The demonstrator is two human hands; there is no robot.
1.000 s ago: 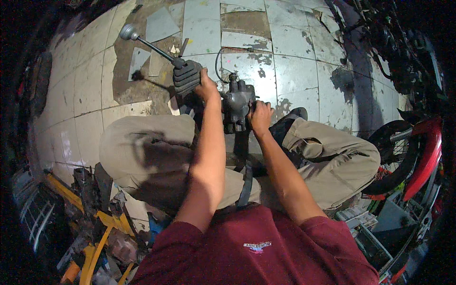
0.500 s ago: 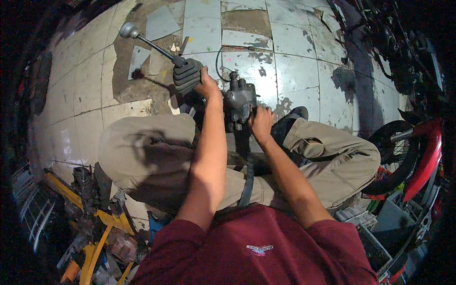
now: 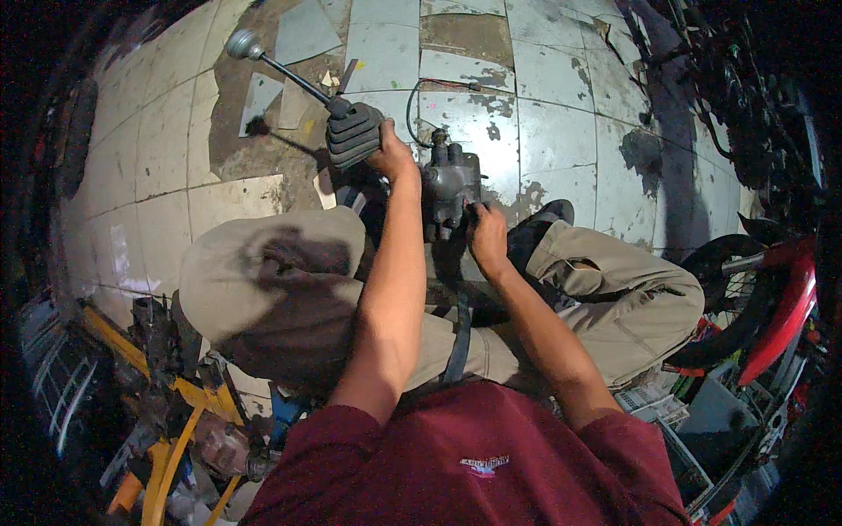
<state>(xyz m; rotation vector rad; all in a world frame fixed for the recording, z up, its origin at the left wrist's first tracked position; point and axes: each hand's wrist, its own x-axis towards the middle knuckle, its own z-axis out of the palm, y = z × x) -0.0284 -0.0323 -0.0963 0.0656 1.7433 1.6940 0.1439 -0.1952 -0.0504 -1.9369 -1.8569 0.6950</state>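
I have the left hand clamped on the lever grip; right hand should steady the metal housing squarely.

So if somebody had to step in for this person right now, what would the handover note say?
Left hand: wrapped around the ribbed black grip of a long metal lever that points away over the tiled floor.
Right hand: fingers on the lower side of the grey metal assembly, steadying it between the knees.
A thin cable loops from the assembly's top.
Done: cannot tell from this view.
Left: lever and assembly look joined and both in hand; probably keep both hands on.
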